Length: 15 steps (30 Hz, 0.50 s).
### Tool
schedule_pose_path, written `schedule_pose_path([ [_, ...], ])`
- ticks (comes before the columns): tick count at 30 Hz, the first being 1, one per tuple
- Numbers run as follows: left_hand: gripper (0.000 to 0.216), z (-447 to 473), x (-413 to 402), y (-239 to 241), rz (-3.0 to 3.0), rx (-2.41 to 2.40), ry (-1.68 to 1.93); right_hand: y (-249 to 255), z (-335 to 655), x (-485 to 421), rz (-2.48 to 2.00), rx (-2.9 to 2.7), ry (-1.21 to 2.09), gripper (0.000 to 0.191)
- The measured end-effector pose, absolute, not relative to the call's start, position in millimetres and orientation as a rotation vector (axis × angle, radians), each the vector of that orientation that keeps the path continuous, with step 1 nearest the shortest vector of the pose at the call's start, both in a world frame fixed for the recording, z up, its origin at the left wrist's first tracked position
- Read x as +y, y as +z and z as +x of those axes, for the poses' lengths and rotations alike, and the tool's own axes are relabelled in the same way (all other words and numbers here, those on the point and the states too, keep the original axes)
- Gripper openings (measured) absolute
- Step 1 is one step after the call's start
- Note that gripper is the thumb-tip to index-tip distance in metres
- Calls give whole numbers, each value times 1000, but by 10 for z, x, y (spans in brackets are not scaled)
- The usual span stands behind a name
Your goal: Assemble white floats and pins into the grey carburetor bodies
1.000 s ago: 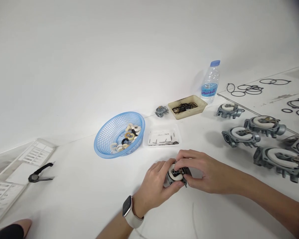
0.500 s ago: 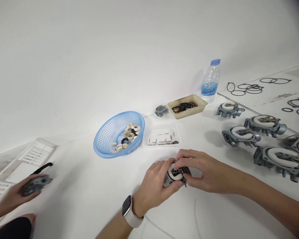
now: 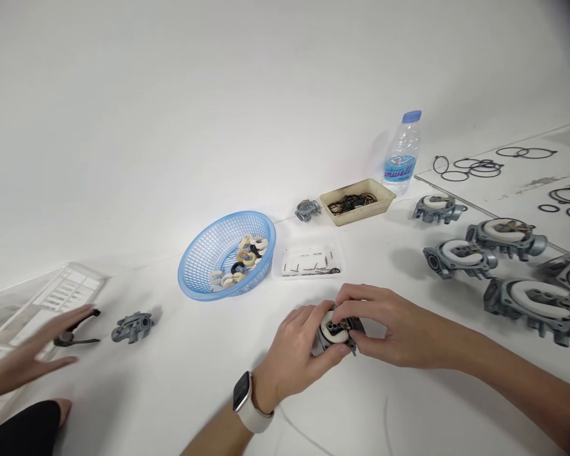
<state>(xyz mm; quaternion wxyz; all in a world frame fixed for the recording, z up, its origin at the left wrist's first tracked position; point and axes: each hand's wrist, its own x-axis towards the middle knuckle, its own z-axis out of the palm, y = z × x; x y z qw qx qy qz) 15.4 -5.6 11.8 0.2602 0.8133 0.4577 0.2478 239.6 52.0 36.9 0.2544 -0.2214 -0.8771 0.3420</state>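
Both of my hands hold a small grey metal carburetor body with a white float on top, low on the white table. My left hand, with a white watch on its wrist, grips the part from the left. My right hand closes over it from the right, with fingertips pinched on its top. At the far left another person's hand hovers open near a grey carburetor body lying on the table.
A blue basket of white and black floats, a clear tray of pins and a beige tray of black rings lie behind. A water bottle, several carburetor bodies and loose O-rings are at right. Black pliers rest left.
The other person's hand came in from the left with a grey carburetor body, set it on the table and drew back. My own hands have stayed on the part.
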Motion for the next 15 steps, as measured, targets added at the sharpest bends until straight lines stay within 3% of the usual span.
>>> schedule_pose_path([
  [15,52,157,-51,133,2197,1235,678,377,2401,509,-603,-2380,924,32],
])
